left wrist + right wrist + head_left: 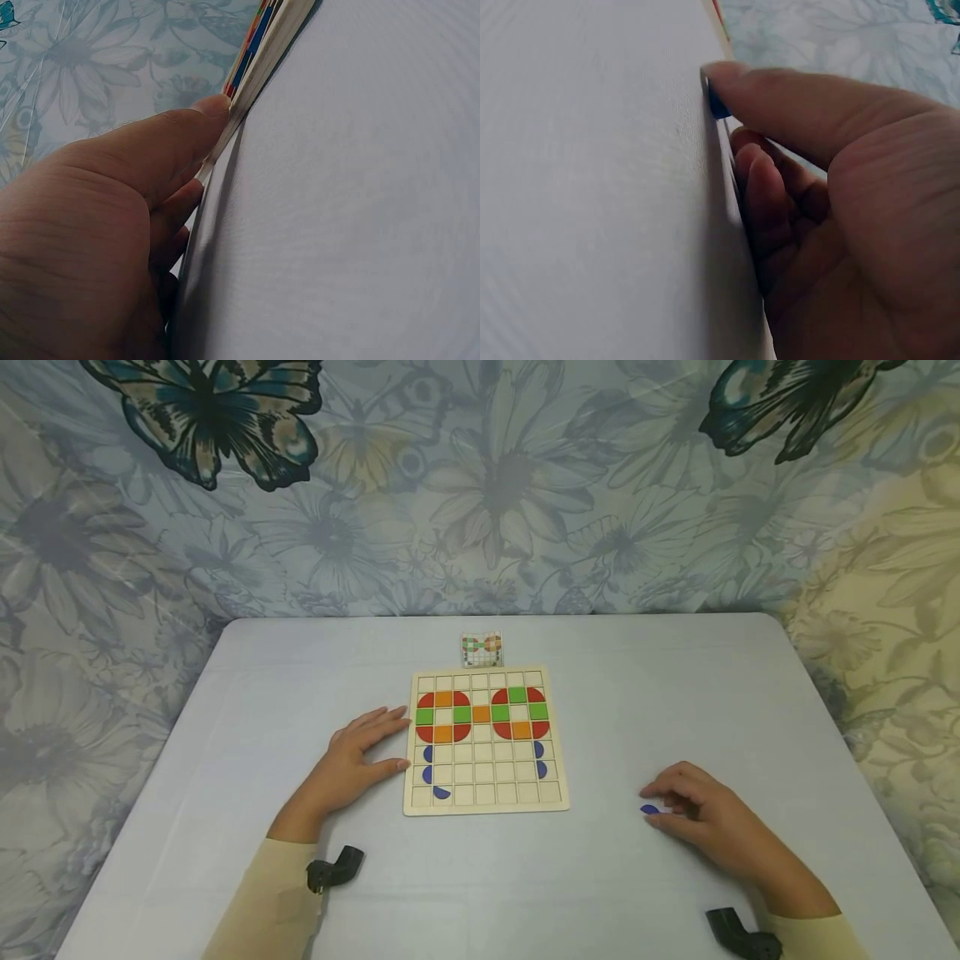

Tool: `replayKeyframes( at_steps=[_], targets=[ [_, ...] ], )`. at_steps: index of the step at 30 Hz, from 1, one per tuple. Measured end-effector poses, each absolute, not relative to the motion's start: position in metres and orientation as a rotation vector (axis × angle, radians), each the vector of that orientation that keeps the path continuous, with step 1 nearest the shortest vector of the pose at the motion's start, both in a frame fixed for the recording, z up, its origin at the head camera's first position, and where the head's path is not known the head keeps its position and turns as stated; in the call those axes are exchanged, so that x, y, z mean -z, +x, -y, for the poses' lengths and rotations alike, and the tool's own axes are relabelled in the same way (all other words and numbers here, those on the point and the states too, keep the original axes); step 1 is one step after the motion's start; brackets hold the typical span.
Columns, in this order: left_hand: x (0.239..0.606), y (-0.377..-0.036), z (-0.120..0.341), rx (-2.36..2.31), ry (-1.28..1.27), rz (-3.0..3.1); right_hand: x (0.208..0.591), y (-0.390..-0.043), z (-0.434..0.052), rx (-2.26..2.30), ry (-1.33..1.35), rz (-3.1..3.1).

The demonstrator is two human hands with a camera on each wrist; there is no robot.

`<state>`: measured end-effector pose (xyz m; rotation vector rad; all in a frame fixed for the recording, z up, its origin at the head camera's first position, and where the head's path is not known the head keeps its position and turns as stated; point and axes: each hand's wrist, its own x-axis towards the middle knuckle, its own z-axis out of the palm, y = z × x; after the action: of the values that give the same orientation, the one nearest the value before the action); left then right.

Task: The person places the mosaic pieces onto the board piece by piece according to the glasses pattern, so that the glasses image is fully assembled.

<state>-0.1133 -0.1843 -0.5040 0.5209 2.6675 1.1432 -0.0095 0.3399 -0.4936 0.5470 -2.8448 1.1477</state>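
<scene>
On a pale grey table (262, 693), the left hand (358, 760) lies flat, fingers straight, touching the left edge of a square wooden grid puzzle board (486, 797). The right hand (708, 818), well right of the board, pinches a small blue semicircular tile (649, 809) against the tabletop.

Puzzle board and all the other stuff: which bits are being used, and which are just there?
Being used:
wooden board
blue piece under the right hand
left hand steadying the board
pattern card

Just there:
white table
butterfly curtain
</scene>
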Motion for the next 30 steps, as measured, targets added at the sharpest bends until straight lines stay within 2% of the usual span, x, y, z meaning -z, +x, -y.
replayKeyframes(
  at_steps=[25,30],
  targets=[
    [0.506,-0.114,0.184,-1.144,0.546,-2.675,0.489,-0.009,-0.332,-0.993,0.422,2.888],
    [0.506,-0.114,0.184,-1.151,0.544,-2.674,0.491,-0.011,-0.330,-1.088,0.402,2.768]
  ],
)
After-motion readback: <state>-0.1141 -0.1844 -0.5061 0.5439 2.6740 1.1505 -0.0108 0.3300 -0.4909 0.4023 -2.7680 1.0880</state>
